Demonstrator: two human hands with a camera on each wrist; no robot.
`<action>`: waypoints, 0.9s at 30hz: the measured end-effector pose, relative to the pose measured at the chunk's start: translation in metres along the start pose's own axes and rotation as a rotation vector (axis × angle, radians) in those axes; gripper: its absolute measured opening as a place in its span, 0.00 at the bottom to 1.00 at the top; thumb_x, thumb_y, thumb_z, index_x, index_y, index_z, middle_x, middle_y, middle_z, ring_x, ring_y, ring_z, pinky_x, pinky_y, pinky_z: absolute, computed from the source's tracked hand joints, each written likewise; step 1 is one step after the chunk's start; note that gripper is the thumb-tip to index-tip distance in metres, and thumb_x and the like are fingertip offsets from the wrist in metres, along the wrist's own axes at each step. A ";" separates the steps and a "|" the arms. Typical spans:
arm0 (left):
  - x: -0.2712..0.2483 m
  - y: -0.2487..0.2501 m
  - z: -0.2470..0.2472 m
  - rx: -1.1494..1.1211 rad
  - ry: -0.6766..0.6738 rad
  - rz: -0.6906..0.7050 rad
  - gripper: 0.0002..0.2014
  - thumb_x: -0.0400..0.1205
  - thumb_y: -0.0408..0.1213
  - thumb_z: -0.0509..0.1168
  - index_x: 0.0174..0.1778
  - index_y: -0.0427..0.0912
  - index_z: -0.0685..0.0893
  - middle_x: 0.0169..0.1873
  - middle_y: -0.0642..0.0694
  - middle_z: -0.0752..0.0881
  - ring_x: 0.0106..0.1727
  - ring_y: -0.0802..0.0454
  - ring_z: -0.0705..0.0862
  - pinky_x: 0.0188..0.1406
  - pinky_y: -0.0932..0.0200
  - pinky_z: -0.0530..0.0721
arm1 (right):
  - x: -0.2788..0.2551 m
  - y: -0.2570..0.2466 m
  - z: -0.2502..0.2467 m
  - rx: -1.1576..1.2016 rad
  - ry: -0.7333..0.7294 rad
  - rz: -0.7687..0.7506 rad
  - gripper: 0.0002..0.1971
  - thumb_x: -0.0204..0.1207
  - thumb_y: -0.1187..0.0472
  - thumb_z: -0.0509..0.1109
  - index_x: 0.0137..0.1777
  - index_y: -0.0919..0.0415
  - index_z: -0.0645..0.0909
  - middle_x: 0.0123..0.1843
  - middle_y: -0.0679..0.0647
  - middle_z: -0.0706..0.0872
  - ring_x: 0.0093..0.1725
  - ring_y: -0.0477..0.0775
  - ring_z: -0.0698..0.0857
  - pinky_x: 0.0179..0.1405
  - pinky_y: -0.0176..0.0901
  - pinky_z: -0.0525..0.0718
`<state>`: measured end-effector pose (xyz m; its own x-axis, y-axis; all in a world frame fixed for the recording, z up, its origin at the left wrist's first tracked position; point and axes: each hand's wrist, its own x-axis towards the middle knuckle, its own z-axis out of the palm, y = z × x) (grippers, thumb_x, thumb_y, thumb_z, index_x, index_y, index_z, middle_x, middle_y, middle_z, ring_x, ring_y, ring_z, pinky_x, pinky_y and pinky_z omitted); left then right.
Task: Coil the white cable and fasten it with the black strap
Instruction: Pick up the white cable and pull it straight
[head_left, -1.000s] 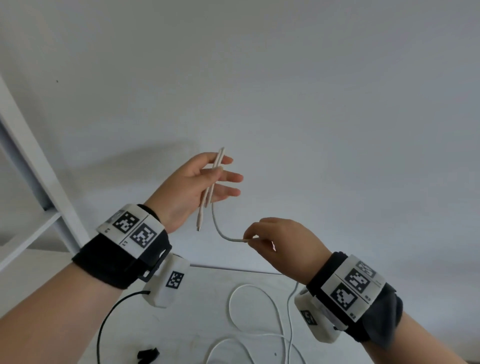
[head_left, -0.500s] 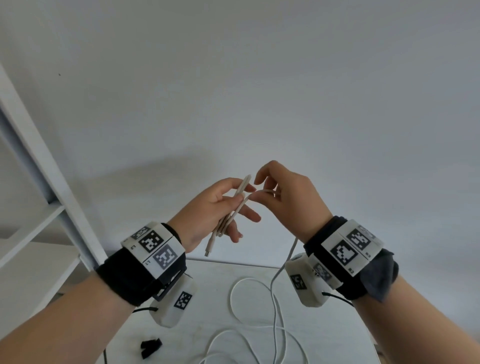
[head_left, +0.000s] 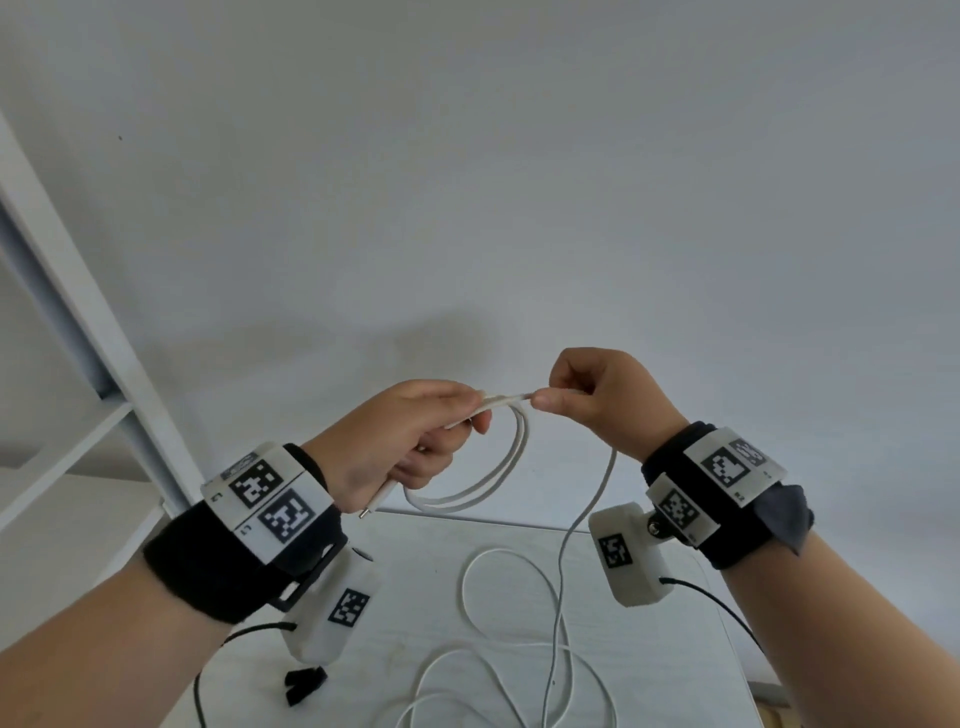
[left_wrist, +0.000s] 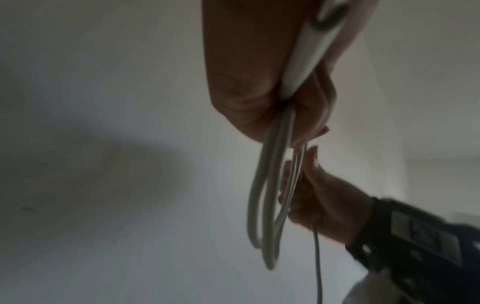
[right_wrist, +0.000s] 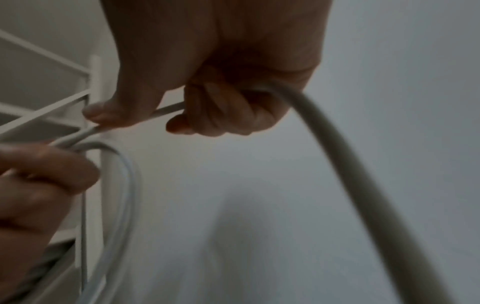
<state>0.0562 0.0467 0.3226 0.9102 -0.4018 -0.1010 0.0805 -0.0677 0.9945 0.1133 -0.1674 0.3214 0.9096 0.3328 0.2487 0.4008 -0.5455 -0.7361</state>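
A second loop is now seen hanging from the left hand (head_left: 395, 441), where a second ago only a doubled end of the white cable (head_left: 485, 486) was pinched between its fingers. The right hand (head_left: 597, 400) has been brought up from lower centre to meet the left at mid-frame, and a fresh length of cable is being handed across. Coiling is judged to be under way but far from finished, since most of the cable is left loose on the table (head_left: 691, 613) in the lower part of the head view.

The left hand is closed around the gathered strands, with the metal plug (head_left: 371, 506) poking out below the palm. The right hand is closed too, the cable being pinched between thumb and curled fingers and trailing down from it to the table.

The black strap (head_left: 304, 685) is seen lying on the table at the lower left, untouched, partly behind the left wrist camera.

The far end of the cable is cut off by the bottom edge of the frame, so the remaining length cannot be judged. Both wrist views are dim and blurred; how many strands are held inside the left fist cannot be counted with certainty. A white shelf (head_left: 67, 312) is cropped at the left edge.
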 end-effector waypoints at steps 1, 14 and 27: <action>-0.001 0.001 -0.003 -0.032 -0.009 -0.004 0.12 0.82 0.42 0.58 0.36 0.41 0.78 0.20 0.53 0.60 0.17 0.58 0.54 0.17 0.64 0.49 | 0.000 0.006 -0.001 0.049 -0.016 0.026 0.16 0.66 0.53 0.76 0.26 0.56 0.73 0.16 0.42 0.68 0.18 0.41 0.66 0.20 0.25 0.65; 0.010 0.013 -0.026 -0.594 -0.022 0.062 0.14 0.81 0.45 0.54 0.34 0.43 0.77 0.15 0.56 0.63 0.16 0.60 0.51 0.13 0.68 0.52 | -0.013 0.035 0.029 0.359 -0.155 0.135 0.15 0.80 0.61 0.61 0.30 0.57 0.77 0.23 0.51 0.71 0.21 0.45 0.68 0.22 0.34 0.72; 0.035 0.023 -0.050 -0.732 0.101 0.201 0.16 0.86 0.46 0.51 0.37 0.44 0.75 0.16 0.52 0.64 0.13 0.59 0.63 0.11 0.71 0.61 | -0.031 0.049 0.049 0.429 -0.432 0.248 0.16 0.82 0.65 0.56 0.34 0.56 0.76 0.32 0.52 0.81 0.31 0.47 0.80 0.40 0.40 0.82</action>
<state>0.1100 0.0771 0.3430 0.9656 -0.2546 0.0522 0.1259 0.6340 0.7630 0.0993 -0.1665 0.2470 0.8077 0.5646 -0.1699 0.0248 -0.3205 -0.9469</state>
